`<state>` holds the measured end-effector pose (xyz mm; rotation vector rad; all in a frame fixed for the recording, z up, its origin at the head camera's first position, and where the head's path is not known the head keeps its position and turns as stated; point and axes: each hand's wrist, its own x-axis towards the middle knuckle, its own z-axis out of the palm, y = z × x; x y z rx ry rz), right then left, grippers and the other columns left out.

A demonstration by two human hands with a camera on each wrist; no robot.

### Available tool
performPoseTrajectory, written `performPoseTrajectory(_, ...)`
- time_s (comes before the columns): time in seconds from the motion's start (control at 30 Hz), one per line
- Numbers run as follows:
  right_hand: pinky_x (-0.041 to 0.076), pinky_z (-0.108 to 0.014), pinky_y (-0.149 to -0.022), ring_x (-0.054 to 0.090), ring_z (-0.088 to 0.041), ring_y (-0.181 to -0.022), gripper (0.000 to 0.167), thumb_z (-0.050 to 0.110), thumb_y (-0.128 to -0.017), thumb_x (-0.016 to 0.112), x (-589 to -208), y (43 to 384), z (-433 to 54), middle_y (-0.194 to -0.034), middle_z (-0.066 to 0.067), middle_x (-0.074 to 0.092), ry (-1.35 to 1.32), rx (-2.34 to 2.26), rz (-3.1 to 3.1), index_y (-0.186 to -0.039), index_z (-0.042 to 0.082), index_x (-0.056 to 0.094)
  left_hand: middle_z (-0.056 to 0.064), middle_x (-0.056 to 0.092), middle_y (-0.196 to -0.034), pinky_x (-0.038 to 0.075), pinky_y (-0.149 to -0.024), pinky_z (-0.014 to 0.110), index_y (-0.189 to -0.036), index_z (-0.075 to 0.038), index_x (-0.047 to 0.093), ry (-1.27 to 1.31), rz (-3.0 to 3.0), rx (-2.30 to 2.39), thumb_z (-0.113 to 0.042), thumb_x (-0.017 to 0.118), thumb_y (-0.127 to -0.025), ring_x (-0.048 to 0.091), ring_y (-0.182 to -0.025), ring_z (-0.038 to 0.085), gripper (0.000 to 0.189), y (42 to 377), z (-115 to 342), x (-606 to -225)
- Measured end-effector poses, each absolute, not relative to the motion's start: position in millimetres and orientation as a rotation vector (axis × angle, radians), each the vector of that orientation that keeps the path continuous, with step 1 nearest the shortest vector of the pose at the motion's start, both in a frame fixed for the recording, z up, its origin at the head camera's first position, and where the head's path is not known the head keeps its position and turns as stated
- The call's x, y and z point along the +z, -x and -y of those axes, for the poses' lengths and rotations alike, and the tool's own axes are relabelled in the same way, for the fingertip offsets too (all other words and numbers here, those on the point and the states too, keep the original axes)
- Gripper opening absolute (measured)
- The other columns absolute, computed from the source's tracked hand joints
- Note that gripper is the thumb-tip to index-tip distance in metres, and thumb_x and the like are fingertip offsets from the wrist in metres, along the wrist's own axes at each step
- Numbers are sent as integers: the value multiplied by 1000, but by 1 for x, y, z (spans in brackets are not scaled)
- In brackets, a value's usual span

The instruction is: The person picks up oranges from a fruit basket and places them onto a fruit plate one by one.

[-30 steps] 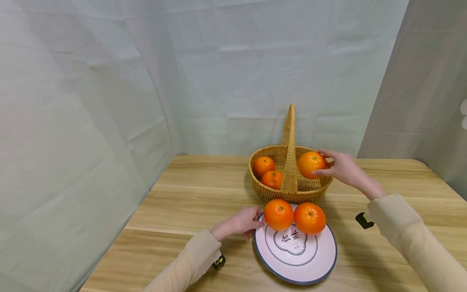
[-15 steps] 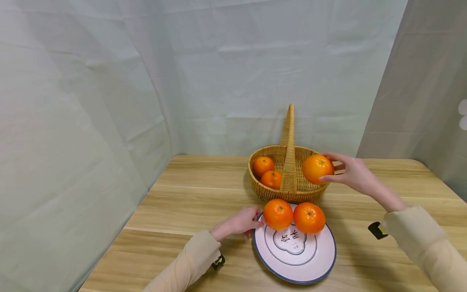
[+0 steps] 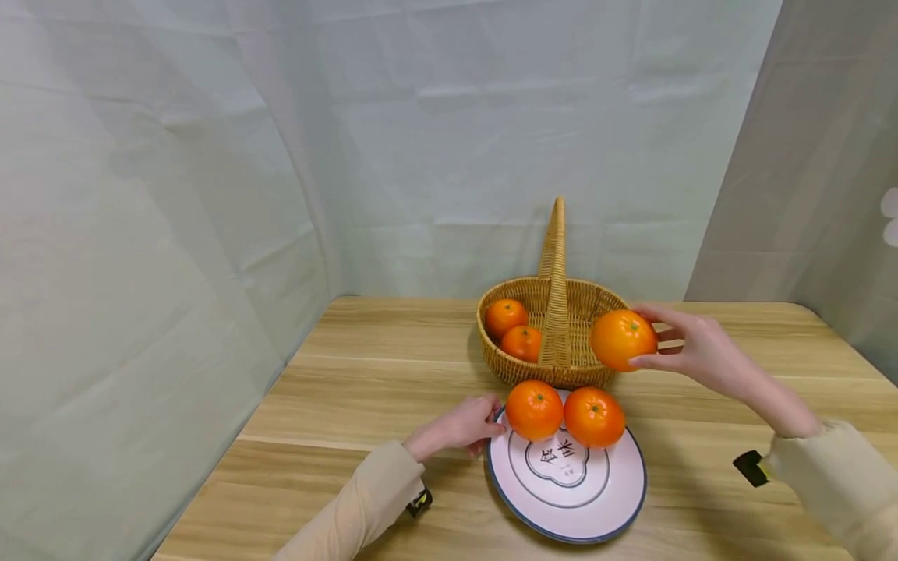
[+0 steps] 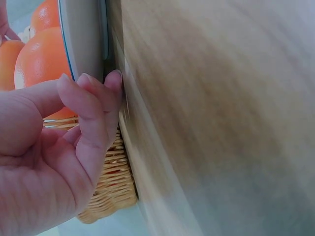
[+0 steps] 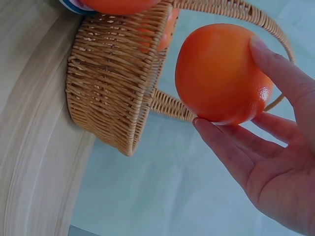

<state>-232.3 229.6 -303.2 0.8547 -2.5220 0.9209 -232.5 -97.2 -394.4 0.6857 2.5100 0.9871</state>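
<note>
My right hand (image 3: 708, 352) grips an orange (image 3: 623, 340) between thumb and fingers. In the head view this orange overlaps the right rim of the wicker basket (image 3: 515, 372); in the right wrist view it is seen raised, beside the basket's open side. My left hand (image 3: 463, 425) pinches the left rim of a white plate (image 3: 603, 506) with a dark blue edge, thumb on top and fingertips below. Two oranges sit side by side on the plate's far part, the left orange (image 3: 535, 411) close to my left thumb, the right orange (image 3: 594, 418) beside it.
Behind the plate the basket stands upright, its tall arched handle (image 3: 556, 296) crossing the middle. Two more oranges lie in its left half, one orange (image 3: 507, 318) behind the other orange (image 3: 522, 343). A wooden table (image 3: 379, 374) carries everything, with pale cloth (image 3: 449, 156) hanging behind.
My right hand has drawn the orange from above the basket's right half rightward and toward me, to the rim. The left hand and plate stay put.
</note>
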Motion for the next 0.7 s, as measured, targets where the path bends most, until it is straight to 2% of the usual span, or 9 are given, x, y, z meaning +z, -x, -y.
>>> performPoseTrajectory(0.17,53,-31,-60,62,-33,-80,65,15,-66,81,-303,226,-230,-112,-20,56,-861,946,2513,-123,0,52,4,47,-54,44,-35,26,-90,-3,47,-688,-2517,967,-5,59,-87,44,-37,12,13,233,97,-394)
performPoseTrajectory(0.43,52,-28,-58,62,-32,-83,66,19,-66,81,-300,210,-226,-114,-21,55,-863,948,2534,-123,2,52,4,47,-54,43,-35,25,-91,-3,48,-702,-2516,957,-6,59,-87,44,-37,12,12,232,98,-394)
performPoseTrajectory(0.7,52,-27,-60,62,-29,-84,66,17,-64,82,-302,196,-220,-115,-17,55,-906,1027,2522,-122,3,53,4,47,-53,44,-35,25,-89,-2,47,-710,-2524,972,-5,59,-87,45,-36,11,13,233,98,-396)
